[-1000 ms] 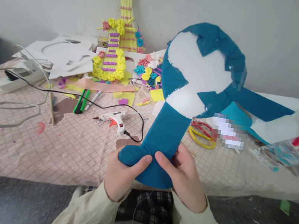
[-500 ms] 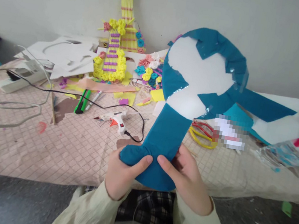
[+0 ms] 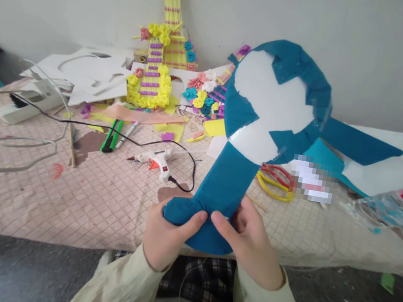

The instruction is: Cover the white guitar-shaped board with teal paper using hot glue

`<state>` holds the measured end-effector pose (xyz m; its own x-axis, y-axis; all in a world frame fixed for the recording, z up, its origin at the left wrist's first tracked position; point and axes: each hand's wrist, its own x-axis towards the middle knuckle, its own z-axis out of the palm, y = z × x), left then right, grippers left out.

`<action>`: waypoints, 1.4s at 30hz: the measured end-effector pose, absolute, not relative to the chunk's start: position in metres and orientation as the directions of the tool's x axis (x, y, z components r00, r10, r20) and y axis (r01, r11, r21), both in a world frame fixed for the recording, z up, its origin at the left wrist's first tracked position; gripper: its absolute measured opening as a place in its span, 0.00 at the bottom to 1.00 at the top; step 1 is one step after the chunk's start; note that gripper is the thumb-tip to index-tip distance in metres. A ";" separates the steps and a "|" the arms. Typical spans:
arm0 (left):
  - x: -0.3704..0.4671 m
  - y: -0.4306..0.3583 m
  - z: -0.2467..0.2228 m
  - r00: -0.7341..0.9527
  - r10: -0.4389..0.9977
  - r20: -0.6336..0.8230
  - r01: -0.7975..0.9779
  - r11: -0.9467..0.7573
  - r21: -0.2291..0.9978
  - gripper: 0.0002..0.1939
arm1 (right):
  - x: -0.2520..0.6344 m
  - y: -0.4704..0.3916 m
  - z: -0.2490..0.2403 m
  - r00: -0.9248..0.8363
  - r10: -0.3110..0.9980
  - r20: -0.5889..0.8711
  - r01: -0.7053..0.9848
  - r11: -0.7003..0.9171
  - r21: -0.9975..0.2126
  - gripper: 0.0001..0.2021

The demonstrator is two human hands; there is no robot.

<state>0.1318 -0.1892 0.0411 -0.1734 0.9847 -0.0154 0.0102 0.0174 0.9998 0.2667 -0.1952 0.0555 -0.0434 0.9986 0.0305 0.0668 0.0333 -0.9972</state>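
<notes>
A board cutout (image 3: pixel 232 174) with a round head and a narrower neck stands tilted above the table's front edge. Blue paper wraps its neck and folds over the rim of the head, leaving a white patch bare in the middle; shiny clear bits, perhaps tape, show on the folds. My left hand (image 3: pixel 168 230) is closed around the rounded lobe at the lower left, thumb on the front. On the right side of the lower end, my right hand (image 3: pixel 254 240) grips with its thumb pressed on the blue paper and its fingers behind. Both thumbs nearly meet.
A white glue gun (image 3: pixel 161 165) with its cord lies left of the cutout, beside a green utility knife (image 3: pixel 111 137). Behind stand yellow flower-trimmed crafts (image 3: pixel 152 68) and white board scraps (image 3: pixel 87 70). Scissors (image 3: pixel 275 183), blue paper (image 3: pixel 361 144) and a plastic bottle (image 3: pixel 397 202) lie right. A power strip (image 3: pixel 36 100) sits left.
The round head of the cutout has swung slightly to the right, uncovering a little more of the flowers behind it. Both hands keep the same hold.
</notes>
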 end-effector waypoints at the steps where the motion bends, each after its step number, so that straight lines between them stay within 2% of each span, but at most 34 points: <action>1: 0.133 -0.190 0.042 -0.181 0.984 0.001 0.030 0.005 1.000 0.10 | 0.265 -0.195 0.054 0.000 0.999 0.039 0.092 0.039 -0.995 0.16; 5: 0.137 -0.194 0.043 -0.211 0.977 0.038 0.078 -0.022 0.997 0.09 | 0.260 -0.194 0.048 0.116 0.993 0.028 0.095 0.017 -0.995 0.17; 10: 0.139 -0.196 0.042 -0.197 0.980 0.028 0.089 -0.010 0.996 0.09 | 0.259 -0.194 0.048 0.114 0.994 -0.005 0.014 -0.007 -1.000 0.15; 18: 0.138 -0.195 0.041 -0.202 0.978 0.059 0.100 -0.039 0.994 0.08 | 0.258 -0.194 0.047 0.153 0.988 0.012 0.060 0.002 -0.998 0.17; 24: 0.138 -0.196 0.040 -0.233 0.967 0.099 0.128 -0.070 0.989 0.07 | 0.263 -0.193 0.051 0.059 0.998 0.007 -0.040 0.010 -0.999 0.15; 31: 0.135 -0.194 0.041 -0.217 0.975 0.041 0.071 -0.026 0.997 0.11 | 0.269 -0.194 0.050 -0.031 0.998 0.056 0.015 0.056 -0.998 0.16; 38: 0.132 -0.192 0.040 -0.170 0.985 -0.017 0.012 0.020 1.000 0.11 | 0.272 -0.194 0.053 -0.113 0.994 -0.002 -0.013 -0.004 -1.000 0.18; 40: 0.132 -0.190 0.038 -0.175 0.984 -0.027 -0.001 0.027 1.000 0.12 | 0.272 -0.195 0.051 -0.068 0.998 0.017 0.042 0.020 -0.999 0.18; 42: 0.131 -0.188 0.037 -0.195 0.980 -0.038 -0.004 0.038 0.999 0.13 | 0.272 -0.197 0.048 0.115 0.984 0.137 0.177 0.115 -0.977 0.21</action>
